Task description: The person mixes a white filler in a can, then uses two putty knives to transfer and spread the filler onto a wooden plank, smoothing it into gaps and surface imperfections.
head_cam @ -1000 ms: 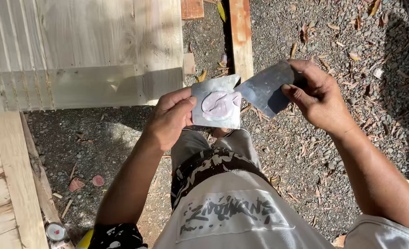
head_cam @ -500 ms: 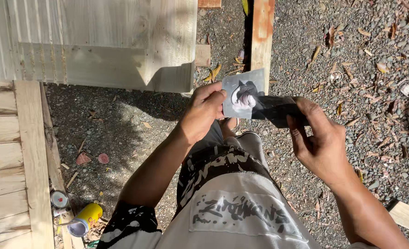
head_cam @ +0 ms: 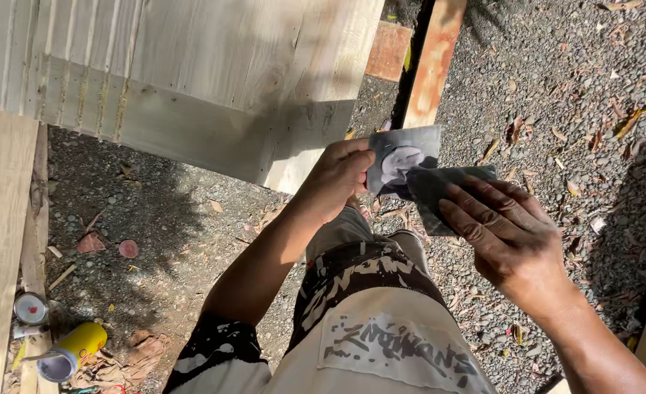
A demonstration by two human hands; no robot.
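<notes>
My left hand [head_cam: 337,177] pinches the left edge of a grey sandpaper sheet [head_cam: 403,160] with a pale worn patch in its middle, held upright in front of me. My right hand [head_cam: 501,237] holds a second, darker sandpaper piece [head_cam: 440,191] that overlaps the lower right corner of the first sheet; its fingers lie flat over the piece. Both sheets hang in the air above my legs and the gravel ground.
A large pale wooden panel [head_cam: 192,80] lies ahead at upper left. A reddish plank [head_cam: 432,66] runs away at top centre. Wooden slats [head_cam: 2,241] line the left edge, with a yellow can [head_cam: 71,350] and a small round tin [head_cam: 30,308] beside them.
My hands have drawn closer together; the dark piece in my right hand, earlier held apart to the right, now overlaps the grey sheet. The view has shifted down and left.
</notes>
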